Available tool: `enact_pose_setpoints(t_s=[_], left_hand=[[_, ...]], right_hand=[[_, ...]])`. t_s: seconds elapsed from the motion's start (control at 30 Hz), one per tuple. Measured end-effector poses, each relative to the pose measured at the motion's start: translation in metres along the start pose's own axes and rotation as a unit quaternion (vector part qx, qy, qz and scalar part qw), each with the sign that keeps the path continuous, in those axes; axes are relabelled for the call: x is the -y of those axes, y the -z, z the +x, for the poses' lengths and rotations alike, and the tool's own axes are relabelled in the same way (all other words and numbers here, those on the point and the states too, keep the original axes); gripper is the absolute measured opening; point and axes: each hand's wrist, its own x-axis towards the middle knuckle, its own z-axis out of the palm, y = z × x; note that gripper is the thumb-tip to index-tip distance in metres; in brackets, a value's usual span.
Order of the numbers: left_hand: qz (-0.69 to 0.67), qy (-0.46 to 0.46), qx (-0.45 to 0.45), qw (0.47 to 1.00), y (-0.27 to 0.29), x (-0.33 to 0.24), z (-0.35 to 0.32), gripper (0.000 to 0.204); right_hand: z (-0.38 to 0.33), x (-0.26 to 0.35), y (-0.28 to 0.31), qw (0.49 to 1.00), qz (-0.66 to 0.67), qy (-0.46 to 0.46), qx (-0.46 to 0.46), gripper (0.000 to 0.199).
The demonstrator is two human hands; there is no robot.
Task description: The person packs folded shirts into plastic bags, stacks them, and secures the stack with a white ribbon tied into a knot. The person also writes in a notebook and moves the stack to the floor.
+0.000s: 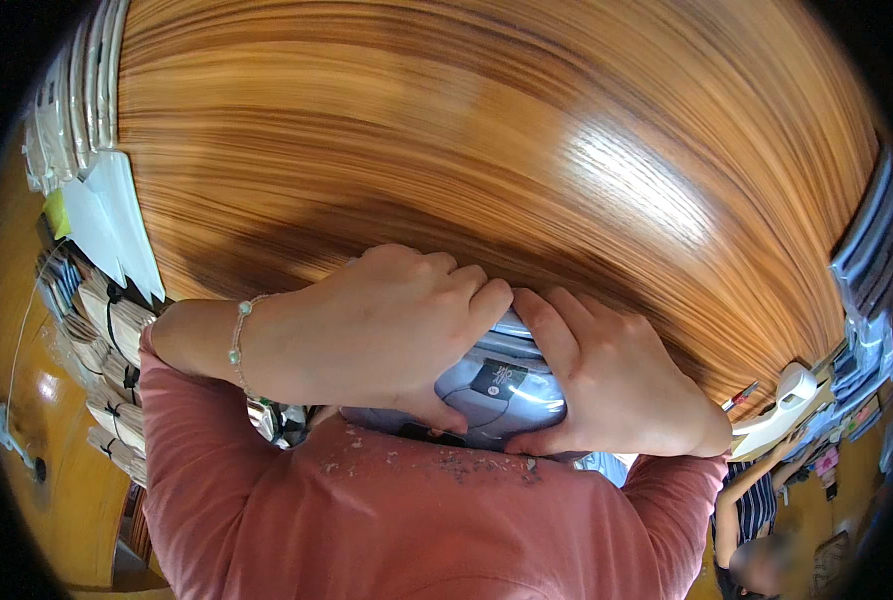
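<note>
A grey-blue folded garment in clear, shiny plastic wrap [529, 398] is against my chest at the table's near edge. It shows a small black label on its face, and more folded layers lie behind it. Across its left side, my left hand [397, 325] is closed with the thumb in front and the fingers over the far side. On the opposite side my right hand [617, 375] grips it the same way, thumb low on the front. Most fingertips are hidden behind the bundle. A beaded bracelet [238, 335] circles my left wrist.
A glossy wood-grain table [417, 120] spreads ahead. Wrapped flat packs [77, 95] and white paper sheets [112, 225] line its left edge. Tied bundles [112, 325] sit lower left. Blue wrapped garments [867, 250] and a white tape dispenser [795, 388] are at right, near another person's arm [757, 470].
</note>
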Motion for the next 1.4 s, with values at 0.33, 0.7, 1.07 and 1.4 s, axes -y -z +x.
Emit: enact_pose_setpoints(t_s=[0.33,0.7,1.07,1.4], left_hand=[[-0.019,-0.029,-0.006,0.999,-0.002,0.013,0.008,0.066],[-0.032,-0.051,-0.016,0.998,-0.001,0.019,0.012,0.065],[-0.048,-0.044,-0.054,0.996,-0.008,0.021,0.009,0.07],[0.018,0.046,0.031,0.998,0.009,-0.01,0.003,0.071]], right_hand=[[0.008,-0.014,0.002,0.999,0.04,0.017,0.021,0.086],[0.01,-0.026,-0.001,0.997,0.06,0.053,-0.005,0.079],[0.011,-0.024,-0.003,0.998,0.055,0.041,-0.004,0.073],[-0.001,-0.011,0.003,0.999,-0.001,0.022,0.027,0.085]])
